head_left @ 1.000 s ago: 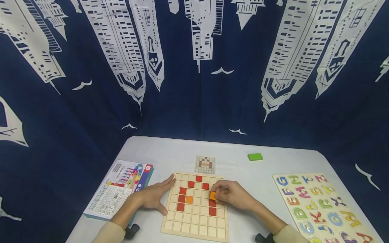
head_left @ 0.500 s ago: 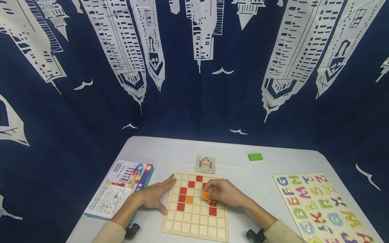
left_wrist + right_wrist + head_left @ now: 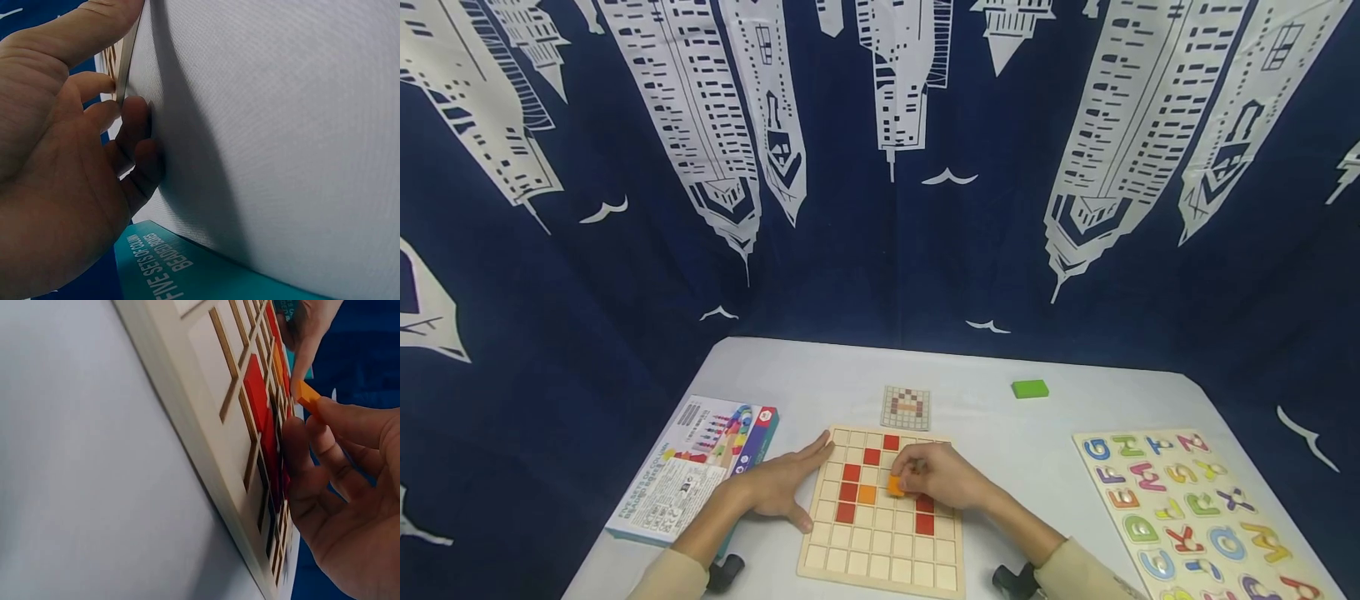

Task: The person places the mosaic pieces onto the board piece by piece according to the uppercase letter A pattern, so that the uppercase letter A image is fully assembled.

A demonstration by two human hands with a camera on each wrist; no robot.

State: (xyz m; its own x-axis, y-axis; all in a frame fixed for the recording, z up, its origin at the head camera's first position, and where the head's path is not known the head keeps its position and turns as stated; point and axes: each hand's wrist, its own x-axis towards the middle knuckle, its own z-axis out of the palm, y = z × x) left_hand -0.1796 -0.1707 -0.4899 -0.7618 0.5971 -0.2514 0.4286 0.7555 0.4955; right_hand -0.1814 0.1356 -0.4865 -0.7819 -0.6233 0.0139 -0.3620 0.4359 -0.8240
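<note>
A wooden grid board (image 3: 880, 542) lies on the white table, with several red tiles (image 3: 848, 490) and one orange tile (image 3: 867, 495) set in its squares. My right hand (image 3: 946, 475) pinches a second orange tile (image 3: 895, 486) over the middle of the board, right of the placed one. In the right wrist view this held tile (image 3: 307, 399) is tilted between thumb and fingertips. Spread along the board's left edge, my left hand (image 3: 781, 483) touches it with thumb and fingers. The right hand covers part of the board's upper right.
Behind the board lies a small pattern card (image 3: 906, 407), with a green block (image 3: 1030, 389) to its right. A boxed set (image 3: 692, 467) is left of the left hand. At the right sits an alphabet puzzle board (image 3: 1195, 508).
My right hand has carried the orange tile leftward, from the red tiles on the right towards the board's middle. The left hand has stayed in place.
</note>
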